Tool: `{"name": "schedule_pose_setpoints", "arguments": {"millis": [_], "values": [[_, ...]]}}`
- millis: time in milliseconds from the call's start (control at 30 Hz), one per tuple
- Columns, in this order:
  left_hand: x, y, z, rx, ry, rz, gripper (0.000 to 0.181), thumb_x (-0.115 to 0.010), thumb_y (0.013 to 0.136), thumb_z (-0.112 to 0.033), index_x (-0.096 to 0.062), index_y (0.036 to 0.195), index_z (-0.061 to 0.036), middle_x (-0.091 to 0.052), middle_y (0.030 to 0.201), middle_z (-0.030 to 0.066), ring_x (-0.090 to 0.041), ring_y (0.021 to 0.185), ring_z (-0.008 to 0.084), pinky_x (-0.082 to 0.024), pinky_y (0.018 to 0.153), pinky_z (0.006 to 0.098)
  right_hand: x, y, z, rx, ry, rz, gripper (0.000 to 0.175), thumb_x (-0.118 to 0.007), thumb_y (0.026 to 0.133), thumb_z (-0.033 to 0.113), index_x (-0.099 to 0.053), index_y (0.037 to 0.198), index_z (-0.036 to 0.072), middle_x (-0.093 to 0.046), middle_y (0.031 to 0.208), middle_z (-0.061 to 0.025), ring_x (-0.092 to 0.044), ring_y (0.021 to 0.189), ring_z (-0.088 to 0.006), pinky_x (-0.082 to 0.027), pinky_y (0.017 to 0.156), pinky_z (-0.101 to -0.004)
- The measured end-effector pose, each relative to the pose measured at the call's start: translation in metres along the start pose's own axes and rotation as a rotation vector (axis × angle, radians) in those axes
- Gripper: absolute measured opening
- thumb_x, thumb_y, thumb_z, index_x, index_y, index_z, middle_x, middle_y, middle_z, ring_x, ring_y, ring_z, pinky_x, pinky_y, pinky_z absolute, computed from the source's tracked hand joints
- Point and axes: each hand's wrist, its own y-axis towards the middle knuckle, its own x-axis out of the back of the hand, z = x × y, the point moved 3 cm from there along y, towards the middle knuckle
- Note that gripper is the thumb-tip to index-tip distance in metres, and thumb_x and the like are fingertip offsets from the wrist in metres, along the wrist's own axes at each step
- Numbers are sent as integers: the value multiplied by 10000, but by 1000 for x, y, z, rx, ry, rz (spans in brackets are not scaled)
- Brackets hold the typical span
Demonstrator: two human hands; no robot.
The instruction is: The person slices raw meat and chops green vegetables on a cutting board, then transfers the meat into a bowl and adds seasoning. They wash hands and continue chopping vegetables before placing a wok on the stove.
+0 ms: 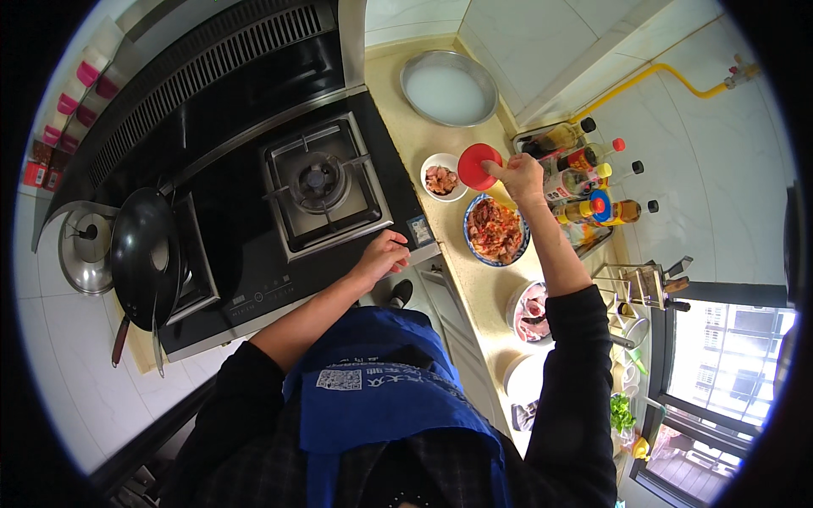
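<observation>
My right hand [522, 179] grips the edge of a round red plastic lid [479, 167], or possibly a shallow dish, above the counter. Close to it, a small white bowl [441, 178] holds raw meat pieces. Just below the lid lies a blue-rimmed plate [467, 236] of meat coated in reddish seasoning, partly covered by my right wrist. My left hand [383, 257] hovers by the front edge of the gas stove [346, 244], fingers loosely bent and nothing seen in them.
A metal basin [493, 95] of cloudy liquid stands in the back corner. Several sauce bottles [575, 184] crowd a tray by the wall. A wok [145, 254] sits on the left burner, its handle jutting forward. Another bowl [516, 301] of raw meat is beside my right forearm. Knives [676, 284] stand in a rack.
</observation>
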Motion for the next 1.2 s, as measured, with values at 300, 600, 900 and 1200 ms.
{"name": "schedule_pose_setpoints", "arguments": {"millis": [300, 600, 900, 1200], "values": [[1, 2, 3, 1, -18, -5, 305, -601, 859, -165, -478, 1109, -40, -596, 885, 63, -601, 787, 135, -485, 646, 259, 0, -2, 9, 33, -111, 50, 608, -842, 526, 490, -597, 692, -41, -641, 678, -157, -630, 634, -267, -521, 662, -343], [-1, 8, 5, -10, -25, 13, 298, -597, 857, -162, -481, 1096, -28, -587, 881, 66, -600, 773, 138, -488, 634, 265, 7, -1, 0, -8, -90, -33, 656, -829, 534, 506, -611, 800, -53, -655, 767, -177, -644, 723, -283, -518, 716, -353], [-4, 9, 8, 13, -2, 17, 288, -603, 850, -151, -486, 1083, -28, -585, 869, 63, -604, 762, 136, -494, 624, 265, -5, -2, 6, -21, -24, -13, 608, -825, 537, 509, -609, 673, -42, -648, 680, -166, -623, 632, -266, -512, 654, -352], [4, 26, -4, -150, 143, -52, 228, -621, 850, -149, -553, 1038, -39, -601, 828, 36, -593, 703, 116, -480, 609, 252, 10, -9, -30, -170, 393, 25, 488, -823, 646, 431, -626, 676, -14, -614, 665, -47, -521, 572, -121, -436, 547, -314]]}}
